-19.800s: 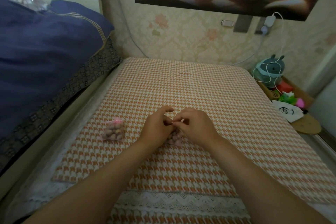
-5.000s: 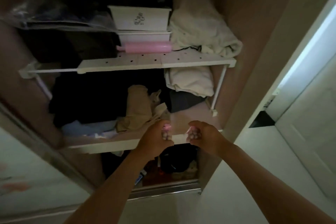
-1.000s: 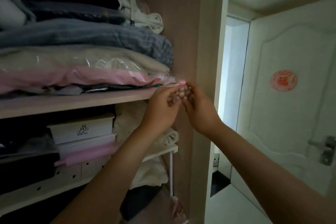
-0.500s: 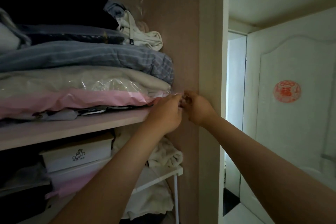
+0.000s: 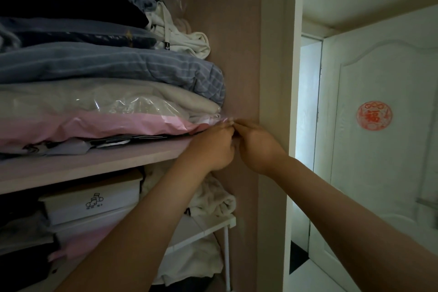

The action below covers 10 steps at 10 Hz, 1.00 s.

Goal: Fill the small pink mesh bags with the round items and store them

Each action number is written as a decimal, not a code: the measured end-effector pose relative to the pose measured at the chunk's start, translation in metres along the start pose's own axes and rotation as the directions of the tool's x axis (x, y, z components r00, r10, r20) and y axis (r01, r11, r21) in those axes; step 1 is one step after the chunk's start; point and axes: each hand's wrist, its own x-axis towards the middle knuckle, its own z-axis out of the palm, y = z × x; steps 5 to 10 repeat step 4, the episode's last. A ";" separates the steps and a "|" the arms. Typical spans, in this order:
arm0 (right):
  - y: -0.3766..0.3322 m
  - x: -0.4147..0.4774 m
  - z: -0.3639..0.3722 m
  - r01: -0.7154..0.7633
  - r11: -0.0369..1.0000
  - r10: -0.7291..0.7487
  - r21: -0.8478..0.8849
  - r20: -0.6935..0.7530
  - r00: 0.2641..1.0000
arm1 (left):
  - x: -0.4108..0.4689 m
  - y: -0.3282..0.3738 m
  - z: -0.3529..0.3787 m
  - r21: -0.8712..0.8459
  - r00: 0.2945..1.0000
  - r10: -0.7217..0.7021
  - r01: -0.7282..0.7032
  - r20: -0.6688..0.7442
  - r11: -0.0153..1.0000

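A: Two hands at one spot: left hand [image 5: 213, 147] and right hand [image 5: 257, 147], knuckles nearly touching. Holding what?

B: The bag [image 5: 224, 121]. Curled fingertips of both hands pinch it. Only a pink scrap shows above them, at the right end of the shelf [image 5: 94, 163]. The round items are hidden behind the fingers.

A: So the step is the storing?

B: I judge so. It looks like tucking the bag in at the shelf's right end, in the gap between the stack [image 5: 118, 92] on the shelf and the panel [image 5: 237, 54] that closes the shelf on that side.

A: How to do it well?

B: Push it back from the shelf's front edge, so it sits flat on the board and not perched on the lip. Hold its mouth closed till it rests, or the items may spill. Slide it beside the stack, not under the pink wrap [image 5: 106, 125], which could drag forward. Then let go one hand at a time.

A: And beyond the shelf?

B: A white door [image 5: 379, 137], to the right of it and well apart.
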 end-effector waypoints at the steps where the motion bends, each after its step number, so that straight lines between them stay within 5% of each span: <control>1: 0.003 0.009 -0.001 -0.013 1.000 0.012 0.016 0.074 0.997 | 0.007 0.001 -0.005 -0.005 0.993 -0.061 0.061 0.100 0.998; 3: -0.007 0.012 -0.018 -0.075 0.993 0.060 0.094 0.159 0.985 | 0.005 0.006 -0.013 -0.136 0.985 -0.112 0.131 0.135 0.982; 4: -0.013 0.000 -0.040 -0.090 0.989 0.084 0.121 0.050 0.995 | -0.008 0.009 -0.020 -0.264 0.999 -0.009 0.001 -0.031 0.965; 10: -0.013 0.000 -0.040 -0.090 0.989 0.084 0.121 0.050 0.995 | -0.008 0.009 -0.020 -0.264 0.999 -0.009 0.001 -0.031 0.965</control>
